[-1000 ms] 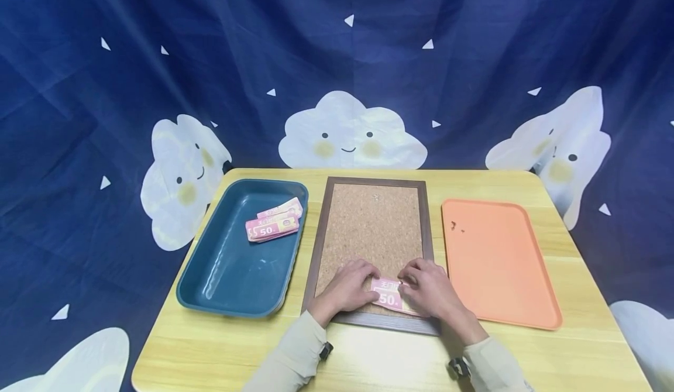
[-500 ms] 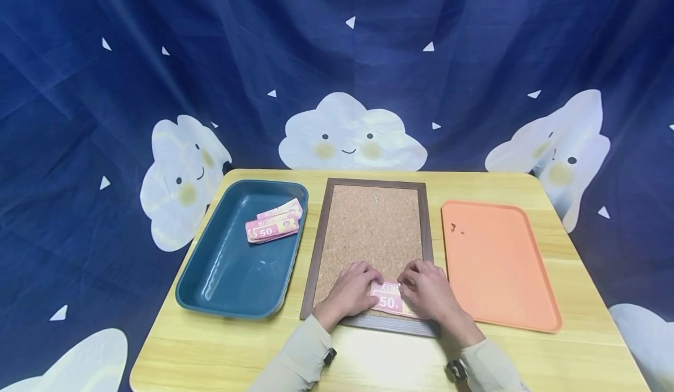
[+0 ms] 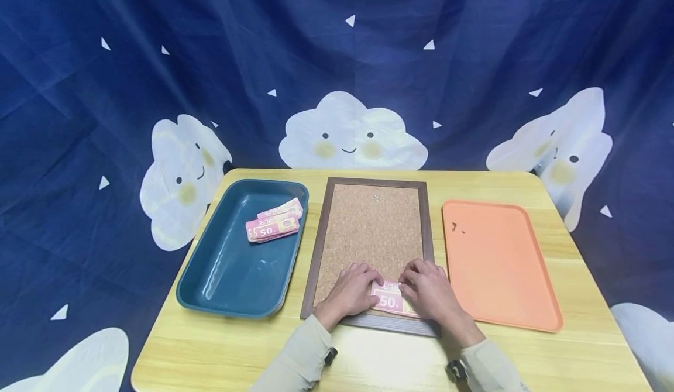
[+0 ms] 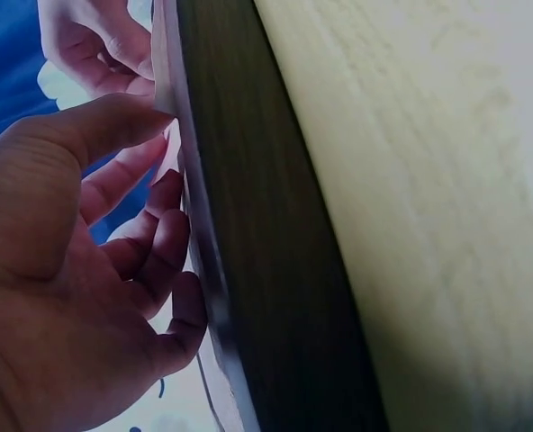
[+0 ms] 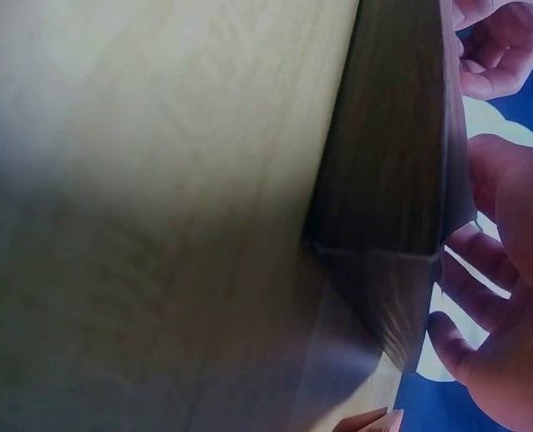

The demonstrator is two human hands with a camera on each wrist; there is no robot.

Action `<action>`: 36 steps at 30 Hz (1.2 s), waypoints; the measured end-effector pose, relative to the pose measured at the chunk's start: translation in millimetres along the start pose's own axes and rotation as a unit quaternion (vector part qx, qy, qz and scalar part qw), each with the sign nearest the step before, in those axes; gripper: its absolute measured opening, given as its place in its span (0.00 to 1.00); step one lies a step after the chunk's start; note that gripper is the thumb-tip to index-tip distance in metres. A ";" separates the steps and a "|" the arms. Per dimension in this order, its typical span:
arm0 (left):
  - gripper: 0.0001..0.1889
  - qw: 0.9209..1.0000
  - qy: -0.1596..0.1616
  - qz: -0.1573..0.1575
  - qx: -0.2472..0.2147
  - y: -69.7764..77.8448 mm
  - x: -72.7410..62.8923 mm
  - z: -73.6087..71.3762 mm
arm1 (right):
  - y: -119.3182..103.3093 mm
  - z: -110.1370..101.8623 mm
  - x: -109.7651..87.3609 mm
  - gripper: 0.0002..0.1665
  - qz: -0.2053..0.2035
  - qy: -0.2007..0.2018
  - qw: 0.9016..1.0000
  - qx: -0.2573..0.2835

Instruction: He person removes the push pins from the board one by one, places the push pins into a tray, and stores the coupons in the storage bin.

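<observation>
A pink coupon [image 3: 388, 302] printed with 50 lies near the bottom edge of a brown-framed corkboard [image 3: 372, 228]. At its left end, my left hand [image 3: 351, 291] holds it between thumb and forefinger. The left wrist view shows this left hand [image 4: 77, 252] with its thumb on a paper corner and the other fingers bent against the board. My right hand [image 3: 430, 291] covers the coupon's right end, thumb and forefinger close together on it. In the right wrist view the dark frame [image 5: 383, 135] partly hides the right hand's [image 5: 519, 270] fingertips.
Left of the board stands a deep teal bin [image 3: 207, 281] with a pile of pink coupons [image 3: 272, 228] inside. To the right lies a flat orange tray [image 3: 500, 269] holding a few tiny dark bits [image 3: 454, 226]. A small pale spot [image 3: 376, 197] shows near the board's top.
Over the last second my left hand has shifted slightly right and the coupon lies flatter. The right hand stays nearly in place, and the bin and tray have not moved.
</observation>
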State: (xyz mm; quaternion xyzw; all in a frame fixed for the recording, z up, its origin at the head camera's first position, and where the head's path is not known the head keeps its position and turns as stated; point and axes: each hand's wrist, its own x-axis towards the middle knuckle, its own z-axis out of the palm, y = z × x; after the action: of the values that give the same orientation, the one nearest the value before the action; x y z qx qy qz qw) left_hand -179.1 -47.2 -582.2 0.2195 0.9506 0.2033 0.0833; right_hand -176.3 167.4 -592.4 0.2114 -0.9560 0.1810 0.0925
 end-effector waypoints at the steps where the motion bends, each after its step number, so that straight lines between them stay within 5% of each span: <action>1: 0.14 1.000 0.000 -0.001 0.000 0.2 -0.1 -0.3 | 0.0 -0.1 0.0 0.02 -0.001 0.000 1.000 0.000; 14: 0.13 1.000 0.001 -0.003 -0.008 0.7 -2.2 -0.7 | 0.8 -2.5 0.0 0.04 0.001 -0.002 1.000 0.005; 26: 0.10 1.000 0.017 0.019 -0.004 -0.5 -3.7 -2.3 | 3.2 -1.4 2.2 0.04 0.000 0.043 0.998 0.035; 36: 0.08 0.997 0.021 0.002 -0.070 -4.9 -3.4 -10.4 | 8.0 -5.3 4.8 0.04 0.007 0.072 0.996 0.058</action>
State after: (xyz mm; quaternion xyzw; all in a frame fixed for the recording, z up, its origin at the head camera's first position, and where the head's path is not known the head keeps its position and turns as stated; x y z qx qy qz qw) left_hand -180.6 -56.4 -574.6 0.2109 0.9350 0.2742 0.0785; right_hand -183.6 174.4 -588.8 0.1962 -0.9362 0.2512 0.1479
